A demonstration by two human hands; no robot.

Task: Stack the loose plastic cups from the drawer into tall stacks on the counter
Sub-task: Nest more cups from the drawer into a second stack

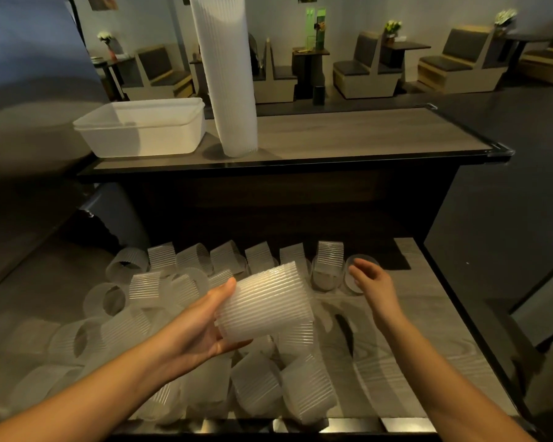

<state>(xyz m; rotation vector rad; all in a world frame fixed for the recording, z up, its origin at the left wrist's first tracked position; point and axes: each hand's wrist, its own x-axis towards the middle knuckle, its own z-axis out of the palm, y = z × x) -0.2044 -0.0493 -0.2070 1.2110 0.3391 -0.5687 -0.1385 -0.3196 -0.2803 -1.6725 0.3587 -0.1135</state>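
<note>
Place: you are standing behind the counter [348, 135] of a café or small restaurant.
Beyond the counter: booth seats [363, 73] with dark cushions stand at small dark tables [310, 55], ranged along the far wall.
On the tables beyond the counter: vases of white flowers [392, 26].
On the counter: a tall stack [227, 74] of ribbed plastic cups stands beside nested white tubs [141, 132].
Below the counter, on your side: an open drawer [428, 314] is heaped with cups [256, 387] of the same kind.
</note>
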